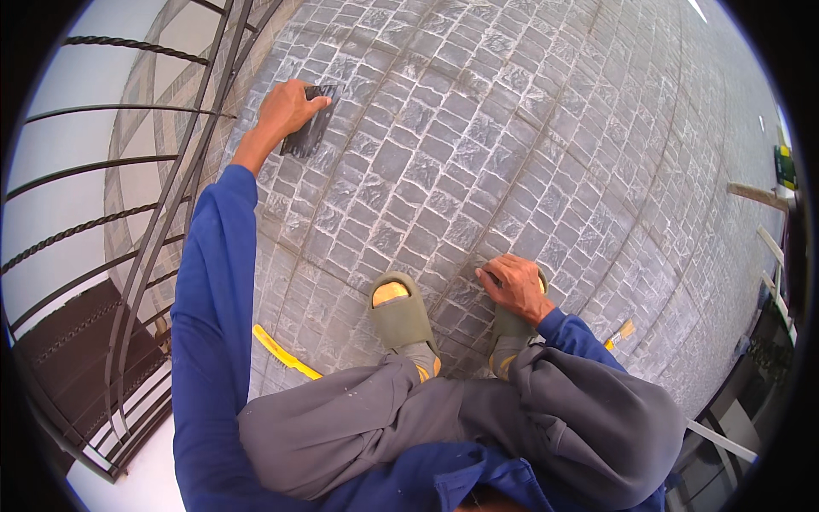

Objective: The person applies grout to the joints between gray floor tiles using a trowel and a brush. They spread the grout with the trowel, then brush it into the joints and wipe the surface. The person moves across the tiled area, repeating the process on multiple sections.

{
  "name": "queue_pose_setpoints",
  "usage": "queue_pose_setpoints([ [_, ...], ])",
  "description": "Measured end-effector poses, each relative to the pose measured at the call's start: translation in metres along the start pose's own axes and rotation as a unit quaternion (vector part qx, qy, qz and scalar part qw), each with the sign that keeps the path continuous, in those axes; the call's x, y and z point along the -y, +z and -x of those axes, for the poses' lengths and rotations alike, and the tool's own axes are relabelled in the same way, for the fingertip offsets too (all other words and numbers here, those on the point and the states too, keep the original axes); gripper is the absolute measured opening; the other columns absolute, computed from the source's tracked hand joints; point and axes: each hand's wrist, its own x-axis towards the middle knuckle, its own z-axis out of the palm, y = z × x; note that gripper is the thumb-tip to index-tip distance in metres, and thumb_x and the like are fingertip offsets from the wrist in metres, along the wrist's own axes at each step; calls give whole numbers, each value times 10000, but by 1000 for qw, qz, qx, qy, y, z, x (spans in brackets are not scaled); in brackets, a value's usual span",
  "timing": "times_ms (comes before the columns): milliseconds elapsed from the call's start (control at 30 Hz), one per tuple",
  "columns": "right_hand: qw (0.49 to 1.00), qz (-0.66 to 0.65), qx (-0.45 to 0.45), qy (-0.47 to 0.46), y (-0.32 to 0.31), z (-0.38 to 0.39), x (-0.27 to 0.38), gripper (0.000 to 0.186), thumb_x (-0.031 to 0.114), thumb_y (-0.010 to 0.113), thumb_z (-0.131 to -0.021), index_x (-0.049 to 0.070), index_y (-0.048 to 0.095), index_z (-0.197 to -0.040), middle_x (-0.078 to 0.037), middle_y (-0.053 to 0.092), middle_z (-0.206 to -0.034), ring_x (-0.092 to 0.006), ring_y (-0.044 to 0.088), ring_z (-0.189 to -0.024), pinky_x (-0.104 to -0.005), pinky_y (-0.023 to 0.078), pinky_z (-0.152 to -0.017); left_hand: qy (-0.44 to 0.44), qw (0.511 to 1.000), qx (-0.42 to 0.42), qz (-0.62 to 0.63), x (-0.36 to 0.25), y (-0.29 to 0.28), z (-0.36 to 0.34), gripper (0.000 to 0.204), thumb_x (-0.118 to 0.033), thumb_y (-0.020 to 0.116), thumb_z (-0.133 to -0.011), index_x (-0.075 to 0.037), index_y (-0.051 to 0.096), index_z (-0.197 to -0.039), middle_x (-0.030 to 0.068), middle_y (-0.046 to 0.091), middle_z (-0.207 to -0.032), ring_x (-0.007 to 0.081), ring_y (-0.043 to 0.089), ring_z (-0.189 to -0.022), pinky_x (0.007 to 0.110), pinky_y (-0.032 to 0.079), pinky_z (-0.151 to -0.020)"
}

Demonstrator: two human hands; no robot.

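Observation:
At the upper left, my left hand (288, 109) is closed around the edge of a thin, dark, flat rectangular plate with pale streaks (310, 135). The plate is at the grey stone-patterned paving (426, 162); its exact kind is unclear. My right hand (512, 283) hangs low by my right slide sandal (509, 327), partly covering it. Its fingers are curled in, and no object shows in them. A yellow-handled wire brush (281, 352) lies left of my left sandal (399, 311). Right of my right forearm lies a paintbrush (620, 333) with pale bristles and a yellow handle.
A dark metal railing with twisted bars (136, 196) runs along the left, close to my left arm. Brown steps or panels (72, 358) show behind its lower part. On the right edge are a wooden piece (758, 195), a green-and-yellow object (785, 167) and pale slats (721, 439).

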Motion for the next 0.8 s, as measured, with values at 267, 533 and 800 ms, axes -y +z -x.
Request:
queue_pose_setpoints([
  [267, 1000, 18, -16, 17, 3, 5, -1, 211, 185, 706, -873, 68, 611, -726, -98, 608, -678, -272, 619, -654, -387, 501, -600, 70, 995, 22, -67, -79, 25, -111, 369, -323, 721, -789, -2, 736, -972, 248, 724, -1032, 416, 698, -988, 501, 552, -852],
  [533, 1000, 16, -16, 11, 5, 4, -1, 221, 192, 700, -874, 69, 604, -718, -100, 593, -668, -277, 613, -656, -386, 503, -613, 92, 988, 30, -122, -100, 25, -124, 282, -156, 616, -744, 31, 718, -929, 283, 710, -990, 454, 688, -966, 503, 550, -830],
  [800, 1000, 9, 12, 10, 1, -2, 1, 151, 152, 734, -845, 65, 652, -753, -86, 626, -691, -263, 619, -648, -380, 501, -583, 115, 985, 30, -127, -71, 38, -82, 290, -153, 646, -753, 43, 713, -955, 285, 712, -973, 434, 707, -935, 492, 572, -812],
])
